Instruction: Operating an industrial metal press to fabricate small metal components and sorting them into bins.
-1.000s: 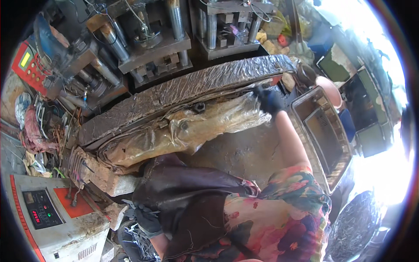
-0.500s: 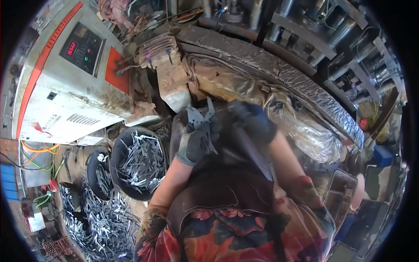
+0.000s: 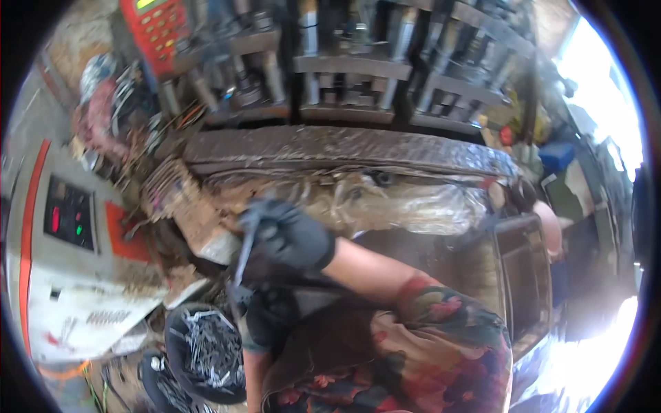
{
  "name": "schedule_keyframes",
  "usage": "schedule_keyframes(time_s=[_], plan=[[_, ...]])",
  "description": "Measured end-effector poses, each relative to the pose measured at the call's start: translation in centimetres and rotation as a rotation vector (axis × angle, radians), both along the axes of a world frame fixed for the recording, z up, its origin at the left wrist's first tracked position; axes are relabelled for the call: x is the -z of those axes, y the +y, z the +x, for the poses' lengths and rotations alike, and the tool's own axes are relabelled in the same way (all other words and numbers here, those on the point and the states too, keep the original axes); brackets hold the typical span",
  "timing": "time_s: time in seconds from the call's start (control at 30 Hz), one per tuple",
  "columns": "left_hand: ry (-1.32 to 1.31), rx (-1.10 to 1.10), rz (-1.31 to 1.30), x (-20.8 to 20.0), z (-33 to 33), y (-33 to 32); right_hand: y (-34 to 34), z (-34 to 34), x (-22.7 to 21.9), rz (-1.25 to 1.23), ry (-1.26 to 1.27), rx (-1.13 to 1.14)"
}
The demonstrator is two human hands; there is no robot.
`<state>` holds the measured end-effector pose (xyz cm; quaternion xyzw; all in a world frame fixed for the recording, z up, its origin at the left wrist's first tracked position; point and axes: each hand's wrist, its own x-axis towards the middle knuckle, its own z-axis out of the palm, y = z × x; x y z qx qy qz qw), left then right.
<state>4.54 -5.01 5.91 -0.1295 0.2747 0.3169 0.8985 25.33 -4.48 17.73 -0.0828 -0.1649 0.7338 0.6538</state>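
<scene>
Pinching a slim grey metal strip (image 3: pixel 246 253) near its far end, the gloved right hand (image 3: pixel 296 234) had its fingers curled in, and the strip's near end slanted down toward the gloved left hand (image 3: pixel 272 313). Pale grey metal showed beside that left hand, but blur and shade hid its fingers, so I could not tell whether it gripped anything. The strip lay just right of a pale block (image 3: pixel 220 246). It looked light, stiff and unlikely to break, perhaps a little slippery against a glove; its flat faces, clear of the ends, seemed the surest place to take hold.

At the near left, a large black tub (image 3: pixel 174 347) held a loose heap of similar grey pieces (image 3: pixel 213 351). A smaller black tub (image 3: pixel 147 375) beside it held more. At the right stood a rectangular tray (image 3: pixel 505 289), its inside too dim to read.
</scene>
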Motion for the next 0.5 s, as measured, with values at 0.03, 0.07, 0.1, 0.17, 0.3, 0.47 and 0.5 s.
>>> schedule_keyframes(time_s=[0.03,0.07,0.1,0.17,0.3,0.47,0.5], plan=[[0.061,0.042,0.079,0.5,0.1,0.0,-0.5,-1.5,-1.9,0.058,-0.030,0.044],[0.158,0.116,0.231,0.9,0.6,0.1,-0.7,-3.4,-3.8,0.162,-0.062,0.096],[0.247,0.159,0.373,1.4,0.6,0.1,-0.6,-5.5,-5.6,0.293,-0.083,0.144],[0.366,0.189,0.512,1.9,0.9,0.8,-0.3,-8.6,-8.6,0.523,-0.007,0.102],[0.428,0.227,0.585,2.1,2.0,1.4,1.1,-12.5,-10.9,0.544,0.540,-0.560],[0.441,0.270,0.598,2.4,2.8,1.4,-0.3,-13.8,-11.0,0.832,0.200,-0.075],[0.439,0.283,0.596,2.3,3.2,1.4,-0.3,-13.7,-10.9,0.838,0.193,-0.046]])
